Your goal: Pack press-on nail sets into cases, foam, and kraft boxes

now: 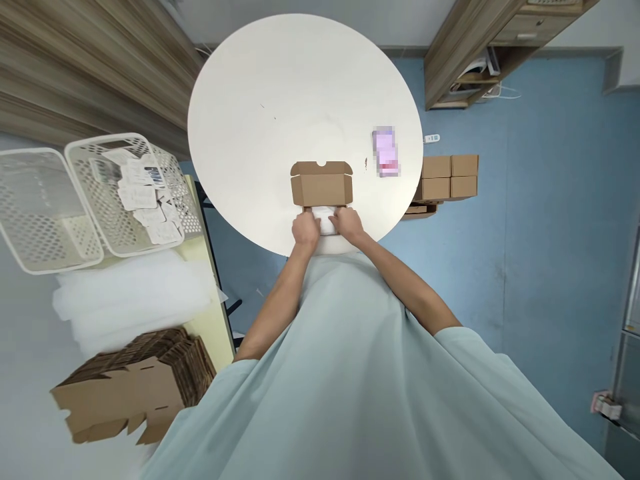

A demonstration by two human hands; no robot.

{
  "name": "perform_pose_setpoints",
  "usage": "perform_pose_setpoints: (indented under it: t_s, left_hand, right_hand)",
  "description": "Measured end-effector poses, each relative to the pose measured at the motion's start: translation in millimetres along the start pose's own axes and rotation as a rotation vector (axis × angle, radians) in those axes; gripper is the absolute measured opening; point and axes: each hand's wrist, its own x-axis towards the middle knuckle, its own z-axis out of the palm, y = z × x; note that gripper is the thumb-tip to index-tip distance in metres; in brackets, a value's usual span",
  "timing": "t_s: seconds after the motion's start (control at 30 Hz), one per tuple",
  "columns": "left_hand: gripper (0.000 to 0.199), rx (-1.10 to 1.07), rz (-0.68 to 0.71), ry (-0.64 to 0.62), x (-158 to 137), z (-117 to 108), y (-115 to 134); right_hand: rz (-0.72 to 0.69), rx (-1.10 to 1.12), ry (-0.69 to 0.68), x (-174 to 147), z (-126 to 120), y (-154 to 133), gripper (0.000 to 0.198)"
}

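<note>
A small brown cardboard box lies at the near edge of the round white table, its lid flap raised and pointing away from me. White wrapping shows inside it, between my hands. My left hand is closed at the box's left side, thumb toward the white wrapping. On the right side, my right hand is curled in the same way, its thumb and finger at the wrapping. The fingertips and most of the box's side walls are hidden by the hands.
A blurred purple item lies on the round table at right. Brown boxes are stacked beyond its right edge. To my left are white baskets, one holding paper slips, white foam sheeting and a stack of flattened cartons.
</note>
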Motion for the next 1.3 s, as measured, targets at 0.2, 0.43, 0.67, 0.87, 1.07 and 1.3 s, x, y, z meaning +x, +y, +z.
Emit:
perform_pose_setpoints:
  t_s: [0.2,0.43,0.67,0.87,1.07,1.3]
  left_hand:
    - [0.052,-0.349,0.014,0.242,39.7,-41.6,-30.6]
    - [0.088,-0.693,-0.077,0.018,66.8,-47.0,-32.5]
    - [0.093,-0.804,0.072,-0.030,58.6,-52.5,-27.1]
    - [0.102,-0.847,0.214,-0.016,60.9,-57.4,-26.6]
    - [0.094,-0.780,0.305,0.037,48.6,-38.9,-35.2]
    - [0.088,-0.557,0.394,0.131,1.8,-2.2,-49.8]
  right_hand:
    - [0.041,0.331,0.389,13.4,-35.8,36.2,0.045]
    - [0.104,0.718,0.228,53.8,-30.1,47.3,0.083]
    - [0.051,0.818,0.197,57.1,-26.6,45.9,0.098]
    - [-0.151,0.768,0.237,58.8,-38.4,51.7,0.103]
    - [-0.222,0.629,0.270,31.0,-38.2,50.7,0.090]
    - [-0.255,0.464,0.270,-26.2,-5.8,52.2,0.083]
